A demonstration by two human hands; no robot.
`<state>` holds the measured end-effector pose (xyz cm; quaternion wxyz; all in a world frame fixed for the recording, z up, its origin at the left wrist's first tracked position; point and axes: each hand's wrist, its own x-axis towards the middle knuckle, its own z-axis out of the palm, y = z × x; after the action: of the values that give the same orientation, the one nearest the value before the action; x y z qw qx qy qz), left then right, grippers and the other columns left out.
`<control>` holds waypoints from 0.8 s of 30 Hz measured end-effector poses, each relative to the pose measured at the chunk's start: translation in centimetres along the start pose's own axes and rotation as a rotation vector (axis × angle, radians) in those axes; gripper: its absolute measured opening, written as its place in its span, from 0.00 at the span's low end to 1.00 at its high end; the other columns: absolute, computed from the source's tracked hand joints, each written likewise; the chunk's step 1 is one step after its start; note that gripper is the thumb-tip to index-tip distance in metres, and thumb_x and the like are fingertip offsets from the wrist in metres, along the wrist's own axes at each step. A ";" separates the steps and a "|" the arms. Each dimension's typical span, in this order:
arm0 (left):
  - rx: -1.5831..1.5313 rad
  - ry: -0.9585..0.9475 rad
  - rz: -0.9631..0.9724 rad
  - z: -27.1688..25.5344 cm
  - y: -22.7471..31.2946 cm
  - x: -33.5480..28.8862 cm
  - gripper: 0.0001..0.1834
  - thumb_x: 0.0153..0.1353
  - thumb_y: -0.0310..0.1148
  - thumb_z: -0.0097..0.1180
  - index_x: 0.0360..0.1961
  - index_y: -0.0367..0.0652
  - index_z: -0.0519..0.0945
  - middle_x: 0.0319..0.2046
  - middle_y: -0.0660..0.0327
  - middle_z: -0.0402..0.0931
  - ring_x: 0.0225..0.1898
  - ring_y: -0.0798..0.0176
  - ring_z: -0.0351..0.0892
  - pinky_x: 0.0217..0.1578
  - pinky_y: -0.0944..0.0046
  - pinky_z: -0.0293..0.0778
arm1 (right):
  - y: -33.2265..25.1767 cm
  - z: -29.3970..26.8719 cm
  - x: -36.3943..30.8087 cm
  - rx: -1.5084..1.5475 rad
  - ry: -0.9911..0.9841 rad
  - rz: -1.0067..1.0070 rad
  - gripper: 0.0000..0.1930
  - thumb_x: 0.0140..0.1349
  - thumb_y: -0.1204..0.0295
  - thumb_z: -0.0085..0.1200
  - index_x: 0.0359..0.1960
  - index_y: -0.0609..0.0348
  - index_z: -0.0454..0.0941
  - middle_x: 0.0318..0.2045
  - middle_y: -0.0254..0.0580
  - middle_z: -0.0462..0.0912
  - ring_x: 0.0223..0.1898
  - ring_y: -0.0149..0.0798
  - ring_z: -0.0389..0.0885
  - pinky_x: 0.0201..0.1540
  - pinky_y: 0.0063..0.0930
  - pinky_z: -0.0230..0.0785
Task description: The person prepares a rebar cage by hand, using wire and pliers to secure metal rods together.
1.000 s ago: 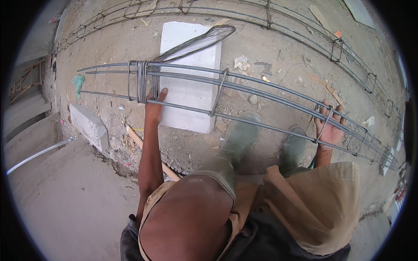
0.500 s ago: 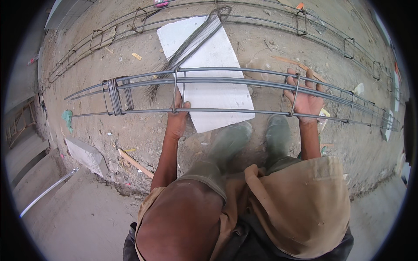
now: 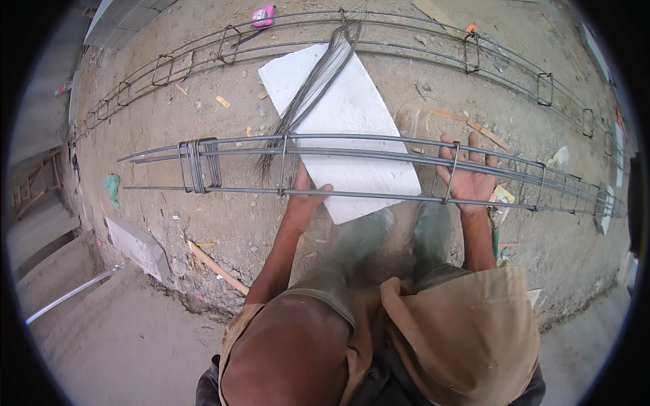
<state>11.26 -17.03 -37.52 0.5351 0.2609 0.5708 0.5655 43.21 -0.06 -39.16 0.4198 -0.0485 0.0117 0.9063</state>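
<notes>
A long rebar cage point(image 3: 369, 155), grey bars tied by square stirrups, spans the view above my knees. My left hand point(image 3: 306, 203) is closed around its lower bar, just right of a stirrup, thumb raised and some fingers hidden. It also touches the left edge of a white board point(image 3: 365, 162). A bundle of thin dark tie wire point(image 3: 318, 84) drapes over that board. Beneath the cage, my right hand point(image 3: 474, 181) lies palm up, fingers spread apart behind the bars beside another stirrup. Several stirrups point(image 3: 198, 166) are bunched near the cage's left end.
A second rebar cage point(image 3: 406, 47) runs across the far dirt ground. Around me are a pink packet point(image 3: 263, 16), a concrete block point(image 3: 139, 247), a wood strip point(image 3: 220, 269), a green scrap point(image 3: 112, 189) and a metal pipe point(image 3: 74, 292). My boots point(image 3: 431, 233) stand below the cage.
My left hand has shifted right, away from the stirrup, and the white board has shifted right too. The near cage sits lower in view. My right hand stays under the bars, fingers spread.
</notes>
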 end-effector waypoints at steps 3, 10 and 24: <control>0.076 0.042 -0.019 -0.4 0.3 -0.6 0.45 0.61 0.21 0.57 0.74 0.38 0.46 0.66 0.53 0.63 0.66 0.61 0.62 0.66 0.63 0.56 | 0.3 0.4 0.2 0.026 0.010 0.008 0.32 0.69 0.45 0.37 0.67 0.48 0.67 0.70 0.73 0.52 0.65 0.69 0.64 0.62 0.73 0.56; 0.564 -0.865 -0.686 -2.0 16.0 -2.0 0.26 0.69 0.37 0.55 0.63 0.34 0.70 0.47 0.50 0.82 0.48 0.61 0.82 0.47 0.60 0.76 | -0.5 0.4 -1.2 -0.014 0.060 -0.052 0.32 0.68 0.44 0.39 0.67 0.48 0.67 0.69 0.75 0.53 0.64 0.70 0.64 0.62 0.74 0.56; 1.113 0.116 -0.104 3.7 12.8 38.1 0.27 0.63 0.54 0.56 0.42 0.35 0.78 0.32 0.55 0.80 0.35 0.58 0.79 0.39 0.55 0.73 | 1.3 0.1 -1.3 0.107 0.023 0.034 0.32 0.68 0.44 0.38 0.66 0.52 0.69 0.68 0.76 0.55 0.63 0.71 0.63 0.65 0.71 0.51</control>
<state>-0.35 21.59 -36.92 0.3115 0.4439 0.8238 0.1652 43.08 -1.92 -38.93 0.4060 -0.0359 0.0659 0.9108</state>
